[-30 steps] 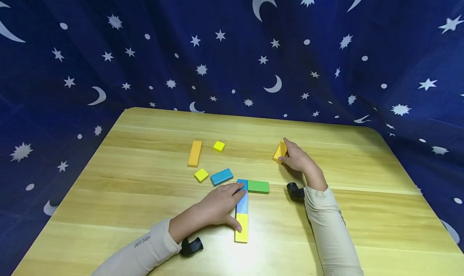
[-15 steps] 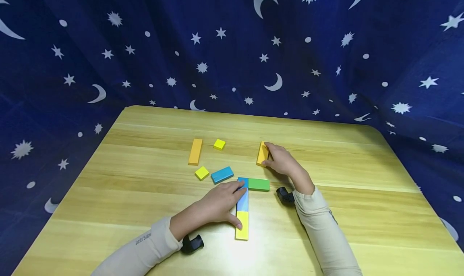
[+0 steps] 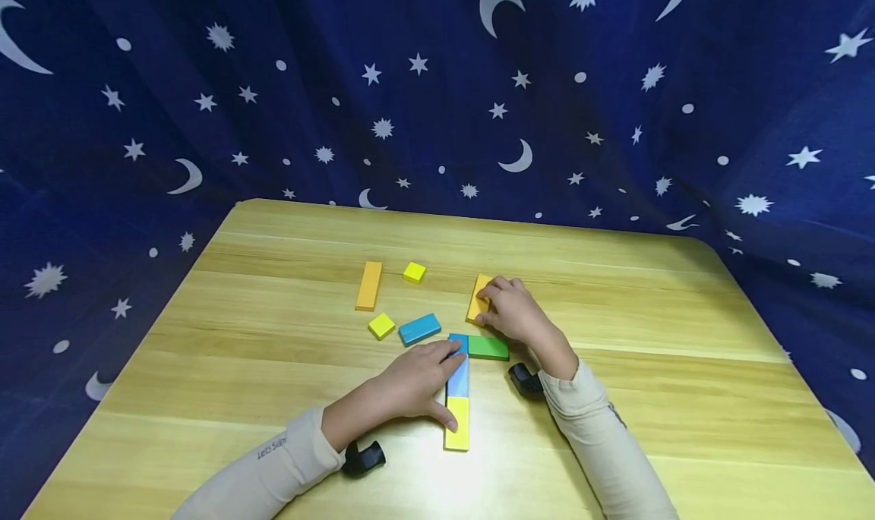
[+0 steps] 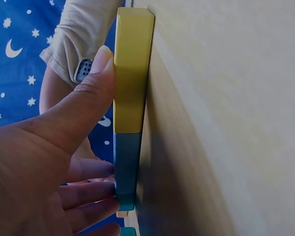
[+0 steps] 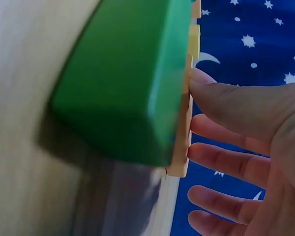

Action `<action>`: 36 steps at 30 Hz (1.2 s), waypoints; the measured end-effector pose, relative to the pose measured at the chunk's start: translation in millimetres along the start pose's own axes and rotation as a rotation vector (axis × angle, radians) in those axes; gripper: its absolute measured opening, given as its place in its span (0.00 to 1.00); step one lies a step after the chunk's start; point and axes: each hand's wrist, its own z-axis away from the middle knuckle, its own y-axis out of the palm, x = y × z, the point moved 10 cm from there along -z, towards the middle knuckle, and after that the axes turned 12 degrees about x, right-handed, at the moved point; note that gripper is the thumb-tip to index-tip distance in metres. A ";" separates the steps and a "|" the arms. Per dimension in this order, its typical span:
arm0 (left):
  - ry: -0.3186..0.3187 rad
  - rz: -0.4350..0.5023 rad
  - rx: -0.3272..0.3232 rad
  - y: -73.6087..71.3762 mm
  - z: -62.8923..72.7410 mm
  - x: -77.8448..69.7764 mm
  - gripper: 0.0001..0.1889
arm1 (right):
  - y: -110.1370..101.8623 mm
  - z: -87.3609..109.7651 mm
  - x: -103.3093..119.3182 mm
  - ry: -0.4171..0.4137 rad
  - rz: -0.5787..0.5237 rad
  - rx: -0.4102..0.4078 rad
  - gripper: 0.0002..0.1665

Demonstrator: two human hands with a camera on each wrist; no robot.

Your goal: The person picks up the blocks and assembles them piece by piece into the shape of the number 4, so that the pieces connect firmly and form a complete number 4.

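Observation:
My left hand (image 3: 413, 383) rests on a row of flat blocks. Its thumb touches the yellow block (image 3: 462, 436), while the fingers reach over the light blue block (image 3: 458, 382) to the darker blue block (image 3: 454, 339) at the far end. A green block (image 3: 488, 348) juts rightward from that end. Beyond it, an orange block (image 3: 476, 306) lies slanted under my right hand (image 3: 517, 313), whose thumb and fingertips touch its upper face. In the right wrist view the green block (image 5: 123, 64) partly hides this orange block (image 5: 182, 142).
Left of the row lie a blue block (image 3: 420, 329), a small yellow block (image 3: 381, 326), another small yellow block (image 3: 414, 272) and a long orange block (image 3: 369, 285). A dark starry curtain (image 3: 437, 110) hangs behind the wooden table (image 3: 273, 353).
My right hand has brought the orange block left and toward the green block; it was tilted up a second ago and now lies flat. My left hand has stayed in place.

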 end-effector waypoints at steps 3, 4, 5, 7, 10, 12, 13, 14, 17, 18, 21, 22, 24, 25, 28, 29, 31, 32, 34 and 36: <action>0.001 -0.001 0.003 0.4 -0.1 -0.6 0.52 | 1.1 1.4 7.1 -0.018 0.015 0.005 0.23; 0.000 0.000 0.005 0.4 -0.1 -0.6 0.52 | 1.1 1.8 9.7 -0.027 0.020 0.005 0.23; -0.002 0.000 0.006 0.2 -0.2 -0.5 0.52 | 1.2 2.0 12.1 -0.036 0.023 0.005 0.23; -0.004 -0.001 0.008 -0.3 -0.2 -0.5 0.52 | 1.0 2.2 16.0 -0.052 0.031 0.002 0.22; -0.008 0.001 0.014 -0.6 -0.3 -0.1 0.52 | 0.5 2.2 19.9 -0.073 0.043 -0.009 0.22; -0.009 0.004 0.018 -0.7 -0.2 0.1 0.52 | 0.8 1.9 21.6 -0.084 0.047 -0.013 0.22; -0.010 0.006 0.021 -0.6 -0.1 0.1 0.52 | 1.0 1.8 22.4 -0.088 0.047 -0.014 0.22; -0.010 0.006 0.022 -0.6 -0.3 0.3 0.52 | 1.4 1.5 23.0 -0.092 0.048 -0.015 0.22; -0.010 0.006 0.025 -0.5 -0.7 0.4 0.52 | 2.3 1.3 24.8 -0.103 0.052 -0.014 0.22; -0.009 0.005 0.026 -0.4 -0.9 0.4 0.52 | 2.6 1.2 25.3 -0.106 0.050 -0.013 0.22; -0.008 0.003 0.028 0.0 -1.5 0.3 0.52 | 3.3 1.3 26.3 -0.111 0.046 -0.010 0.22; -0.008 0.004 0.028 0.0 -1.6 0.3 0.52 | 3.7 1.1 26.6 -0.113 0.044 -0.009 0.23; -0.007 0.002 0.027 0.3 -1.9 0.3 0.52 | 4.5 1.2 27.5 -0.119 0.038 -0.004 0.23; -0.007 0.002 0.027 0.5 -2.0 0.4 0.52 | 4.8 1.3 28.3 -0.124 0.036 -0.003 0.23; -0.007 0.002 0.026 0.8 -2.0 0.5 0.52 | 5.9 1.4 30.9 -0.143 0.034 0.002 0.22; -0.007 0.002 0.026 0.9 -1.9 0.5 0.52 | 6.2 1.5 31.9 -0.150 0.036 0.003 0.22; -0.007 0.003 0.026 1.1 -1.9 0.6 0.52 | 6.5 1.6 33.5 -0.161 0.038 0.002 0.21; -0.007 0.003 0.026 1.1 -1.9 0.7 0.52 | 6.4 1.9 34.1 -0.164 0.039 0.001 0.21; -0.007 0.006 0.026 0.8 -1.8 0.7 0.52 | 6.0 2.7 35.7 -0.173 0.047 -0.003 0.21; -0.006 0.005 0.026 0.5 -1.6 0.5 0.52 | 5.5 3.4 37.1 -0.178 0.053 -0.004 0.21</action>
